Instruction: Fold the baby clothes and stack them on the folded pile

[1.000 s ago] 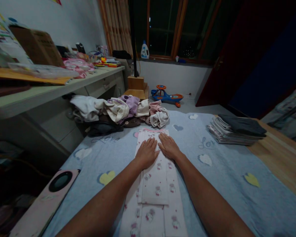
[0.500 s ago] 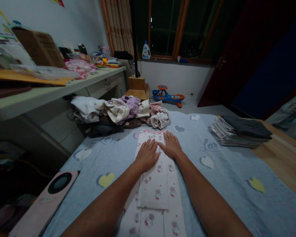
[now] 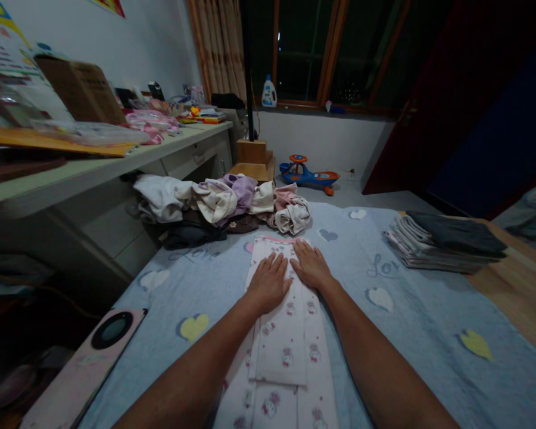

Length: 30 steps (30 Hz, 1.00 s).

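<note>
A white garment printed with small pink-and-red cartoon faces lies folded lengthwise on the bed, with a sleeve-like strip laid down its middle and a pink edge at its far end. Flat on its upper part rests my left hand, fingers stretched forward. Beside it, my right hand also lies flat on the cloth near the far right edge, thumb apart from the fingers. Neither hand grips anything. The near end of the garment runs out of view between my forearms.
A blue blanket with hearts covers the bed. Beyond the garment sits a heap of crumpled clothes. At right is a folded clothes stack; at left, a pink phone-like object. A cluttered desk borders the left side.
The view has shifted slightly, so the surroundings sit a little farther right. Both hands stay flat on the garment; the right hand's thumb lies a little closer to its fingers.
</note>
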Each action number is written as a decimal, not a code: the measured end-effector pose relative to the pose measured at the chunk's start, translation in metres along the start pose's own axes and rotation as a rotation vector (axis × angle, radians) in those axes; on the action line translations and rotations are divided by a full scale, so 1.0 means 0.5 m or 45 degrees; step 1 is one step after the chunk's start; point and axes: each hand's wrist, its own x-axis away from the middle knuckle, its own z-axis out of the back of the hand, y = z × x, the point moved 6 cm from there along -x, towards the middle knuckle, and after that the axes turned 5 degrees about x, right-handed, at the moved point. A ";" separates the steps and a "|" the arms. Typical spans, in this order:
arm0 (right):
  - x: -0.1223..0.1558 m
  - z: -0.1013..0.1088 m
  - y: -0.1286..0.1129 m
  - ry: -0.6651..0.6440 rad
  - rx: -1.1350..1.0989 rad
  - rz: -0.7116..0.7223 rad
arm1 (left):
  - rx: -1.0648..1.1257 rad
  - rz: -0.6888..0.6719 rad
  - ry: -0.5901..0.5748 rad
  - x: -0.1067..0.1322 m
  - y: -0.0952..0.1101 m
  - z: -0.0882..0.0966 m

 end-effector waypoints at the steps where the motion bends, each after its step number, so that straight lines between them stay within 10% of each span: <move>1: -0.001 0.000 0.004 0.008 0.003 -0.028 | 0.001 -0.002 0.002 0.000 0.000 0.000; 9: 0.008 0.004 0.029 0.101 -0.038 -0.196 | 0.031 0.001 -0.007 -0.001 -0.004 -0.001; 16: 0.027 0.011 -0.024 0.093 -0.096 0.183 | 0.046 0.032 0.007 -0.001 -0.008 0.005; 30: 0.030 0.008 -0.031 0.005 -0.073 0.171 | 0.007 0.153 -0.004 -0.092 -0.098 0.008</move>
